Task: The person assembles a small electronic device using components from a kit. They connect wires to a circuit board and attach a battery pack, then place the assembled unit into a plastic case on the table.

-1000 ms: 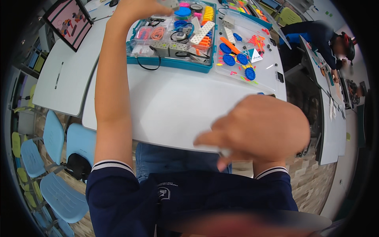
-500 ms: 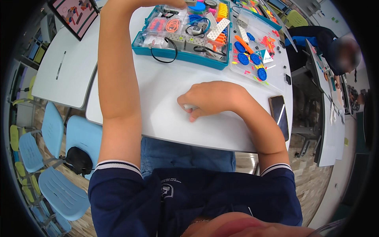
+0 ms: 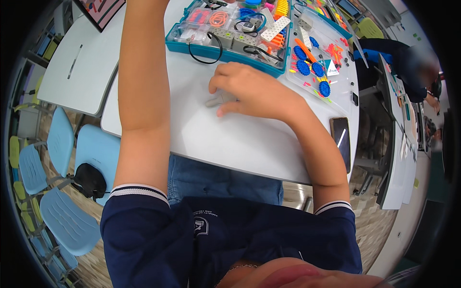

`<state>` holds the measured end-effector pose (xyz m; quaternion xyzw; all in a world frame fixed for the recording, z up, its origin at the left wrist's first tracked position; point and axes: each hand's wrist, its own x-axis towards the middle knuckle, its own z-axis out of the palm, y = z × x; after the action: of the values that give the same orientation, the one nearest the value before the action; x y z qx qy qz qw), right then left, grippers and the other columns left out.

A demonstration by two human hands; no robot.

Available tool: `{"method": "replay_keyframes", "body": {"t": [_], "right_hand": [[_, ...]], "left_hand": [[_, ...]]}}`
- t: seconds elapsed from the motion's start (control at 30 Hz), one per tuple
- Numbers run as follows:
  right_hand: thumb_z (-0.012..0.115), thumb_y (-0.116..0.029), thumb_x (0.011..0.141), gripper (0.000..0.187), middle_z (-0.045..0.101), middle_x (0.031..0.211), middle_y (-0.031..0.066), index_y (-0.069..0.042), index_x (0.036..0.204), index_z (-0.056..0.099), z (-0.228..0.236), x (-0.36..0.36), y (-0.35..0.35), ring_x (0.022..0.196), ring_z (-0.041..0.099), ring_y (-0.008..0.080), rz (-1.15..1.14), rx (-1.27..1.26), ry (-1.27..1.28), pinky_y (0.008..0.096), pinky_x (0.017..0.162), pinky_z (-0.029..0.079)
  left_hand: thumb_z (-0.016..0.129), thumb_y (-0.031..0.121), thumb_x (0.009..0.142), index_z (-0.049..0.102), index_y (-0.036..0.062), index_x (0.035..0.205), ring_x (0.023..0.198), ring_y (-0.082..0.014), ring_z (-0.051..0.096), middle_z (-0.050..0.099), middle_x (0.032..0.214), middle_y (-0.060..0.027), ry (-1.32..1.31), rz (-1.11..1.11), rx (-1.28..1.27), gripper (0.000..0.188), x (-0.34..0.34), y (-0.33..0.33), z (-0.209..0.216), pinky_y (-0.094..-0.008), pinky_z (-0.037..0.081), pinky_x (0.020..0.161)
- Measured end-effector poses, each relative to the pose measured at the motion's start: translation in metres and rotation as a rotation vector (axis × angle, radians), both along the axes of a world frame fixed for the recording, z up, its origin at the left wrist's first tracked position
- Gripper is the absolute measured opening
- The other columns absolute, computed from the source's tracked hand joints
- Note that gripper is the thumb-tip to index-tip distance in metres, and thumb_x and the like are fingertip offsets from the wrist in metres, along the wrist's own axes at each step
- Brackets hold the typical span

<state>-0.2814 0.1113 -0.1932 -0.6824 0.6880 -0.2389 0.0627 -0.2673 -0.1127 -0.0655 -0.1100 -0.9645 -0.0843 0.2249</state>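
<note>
My right hand (image 3: 254, 91) is over the white table (image 3: 230, 139), its fingers and thumb apart. A small grey piece (image 3: 213, 102) lies beneath it on the tabletop, between thumb and fingers and partly covered by them. My left forearm (image 3: 144, 86) reaches up past the left side of the parts kit; the hand itself lies beyond the upper edge. The teal-edged parts kit (image 3: 225, 57) is just past my right hand. It holds clear boxes, grey motor-like blocks, black cables and a light grey perforated beam (image 3: 276, 29).
Right of the kit, a clear tray (image 3: 307, 81) carries blue gears (image 3: 324, 89), an orange beam (image 3: 305, 50) and small pink pegs. A phone (image 3: 340, 144) rests near the table's right edge. At the upper left are a tablet (image 3: 103, 14) and a pen (image 3: 75, 61). Someone works at another table, upper right.
My right hand has moved away from me toward the kit, and its fingers have opened around the grey piece. The view has shifted slightly, taking my left hand past the upper edge.
</note>
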Motion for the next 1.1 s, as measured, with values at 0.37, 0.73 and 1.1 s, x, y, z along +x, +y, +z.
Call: {"method": "replay_keyframes", "body": {"t": [0.37, 0.73, 1.1], "right_hand": [[0.079, -0.023, 0.084, 0.025, 0.073, 0.097, 0.0119, -0.003, 0.098, 0.076, 0.012, -0.049, -0.050, 0.101, 0.065, 0.0305, -0.508, -0.186, 0.504, 0.0445, 0.089, 0.050], [0.078, -0.017, 0.083, 0.024, 0.071, 0.095, 0.0145, -0.002, 0.100, 0.073, 0.012, -0.073, -0.041, 0.089, 0.066, 0.0302, -0.526, -0.499, 0.331, 0.0431, 0.081, 0.050], [0.081, -0.015, 0.088, 0.037, 0.069, 0.095, 0.0045, 0.004, 0.118, 0.070, 0.067, -0.084, 0.067, 0.074, 0.061, 0.0111, -0.861, -0.742, -0.545, 0.0250, 0.070, 0.047]], "left_hand": [[0.092, 0.028, 0.059, 0.059, 0.0079, 0.139, 0.118, -0.0337, 0.066, 0.069, 0.128, -0.0212, -0.429, 0.424, -0.045, 0.088, -0.008, -0.019, -0.008, -0.0403, 0.054, 0.095], [0.095, 0.017, 0.057, 0.041, 0.0081, 0.151, 0.120, -0.0373, 0.065, 0.069, 0.127, -0.0233, -0.591, 0.475, -0.075, 0.110, -0.052, -0.045, -0.043, -0.0435, 0.054, 0.097], [0.090, 0.007, 0.065, 0.049, 0.0150, 0.149, 0.117, -0.0346, 0.067, 0.067, 0.131, -0.0175, -0.492, 0.404, 0.018, 0.094, -0.072, -0.039, -0.066, -0.0449, 0.051, 0.100]]}}
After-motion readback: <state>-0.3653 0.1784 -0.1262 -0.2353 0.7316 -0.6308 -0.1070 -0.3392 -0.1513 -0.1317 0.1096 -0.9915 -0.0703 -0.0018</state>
